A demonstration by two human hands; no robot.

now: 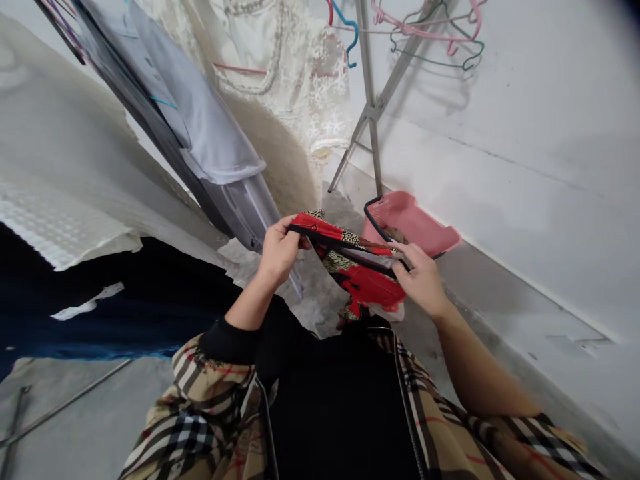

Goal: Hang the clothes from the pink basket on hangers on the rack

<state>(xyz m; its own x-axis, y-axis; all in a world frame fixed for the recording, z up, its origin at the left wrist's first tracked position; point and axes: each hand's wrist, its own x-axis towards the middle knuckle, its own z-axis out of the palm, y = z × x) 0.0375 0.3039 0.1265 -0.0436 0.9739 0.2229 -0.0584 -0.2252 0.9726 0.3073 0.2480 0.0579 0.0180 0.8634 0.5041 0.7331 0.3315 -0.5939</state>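
Note:
A red garment [373,285] with black edging and leopard-print patches is stretched between my two hands, its lower part hanging down in front of me. My left hand [281,248] pinches one end of the black-edged opening. The other end is gripped by my right hand [417,277], fingers closed over the edge. Between the hands the opening gapes a little and a pale lining shows. What kind of garment it is I cannot make out.
A pink basket [417,223] with a dark handle stands on the floor by the wall. White clothes [210,147] hang on the left and ahead on a metal drying rack [373,113]. Pink hangers [425,28] and a blue hanger [353,33] hang at the top. Dark cloth [165,300] hangs at left.

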